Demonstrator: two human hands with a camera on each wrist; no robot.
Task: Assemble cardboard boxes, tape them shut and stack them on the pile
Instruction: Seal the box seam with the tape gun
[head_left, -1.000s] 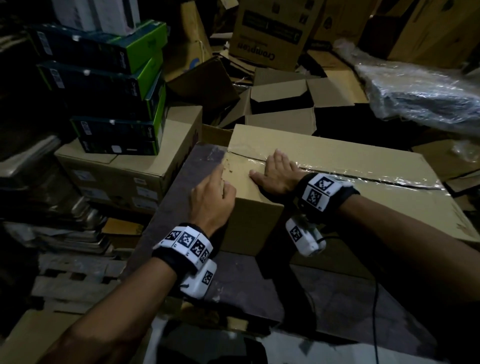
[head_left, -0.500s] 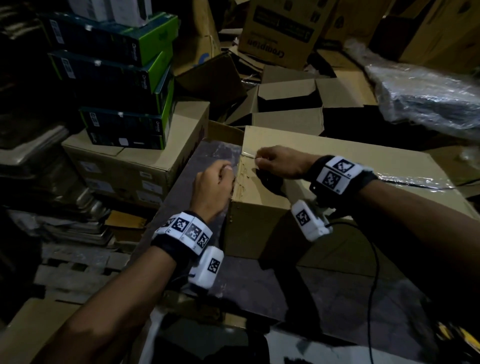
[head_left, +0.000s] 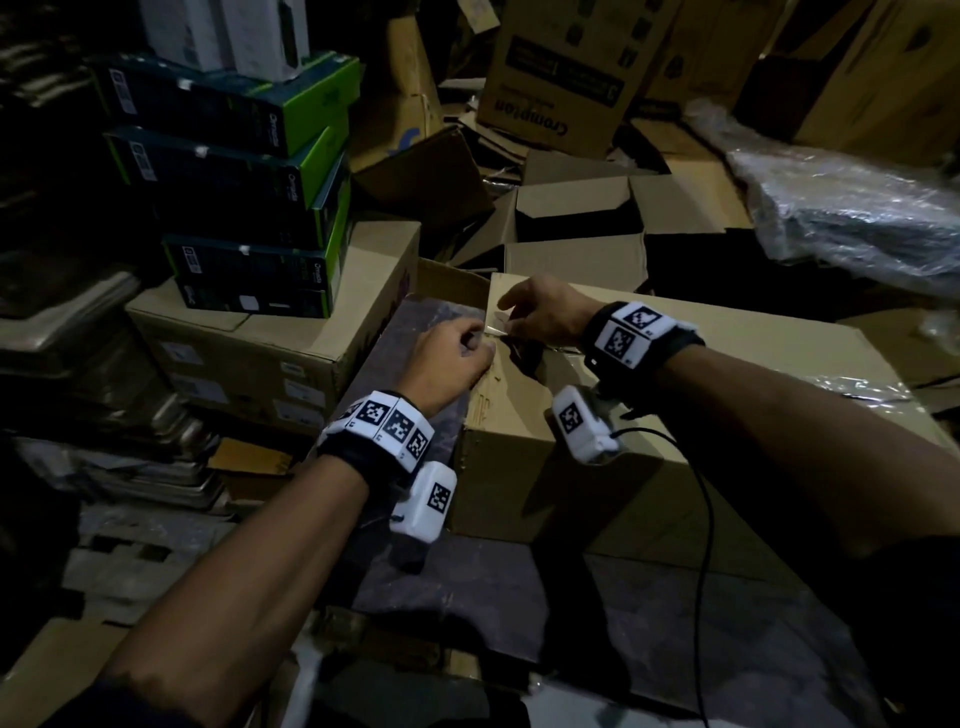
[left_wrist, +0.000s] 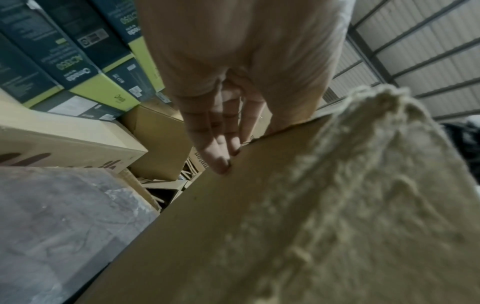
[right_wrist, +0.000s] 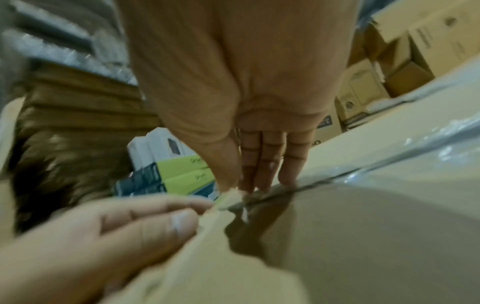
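A large cardboard box (head_left: 727, 395) lies on a dark table (head_left: 467, 597), with clear tape (head_left: 857, 387) running along its top seam. Both hands meet at the seam's left end. My right hand (head_left: 506, 317) pinches the loose tape end between thumb and fingers; in the right wrist view the right hand (right_wrist: 233, 187) shows this pinch just above the tape (right_wrist: 389, 164). My left hand (head_left: 480, 343) is curled on the box's end edge. In the left wrist view the left hand (left_wrist: 221, 144) has its fingers against the end face of the box (left_wrist: 233, 236) and its thumb over the top edge.
Green-and-black cartons (head_left: 249, 182) are stacked on a brown box (head_left: 270, 353) at the left. An open cardboard box (head_left: 576, 223) and loose flaps lie behind. A plastic-wrapped bundle (head_left: 857, 208) fills the right rear. A black cable (head_left: 701, 519) hangs from my right wrist.
My right hand, flat on the box top a second ago, has lifted and now pinches the tape end. The left hand shifted from the corner up to the seam, and the two hands drew together.
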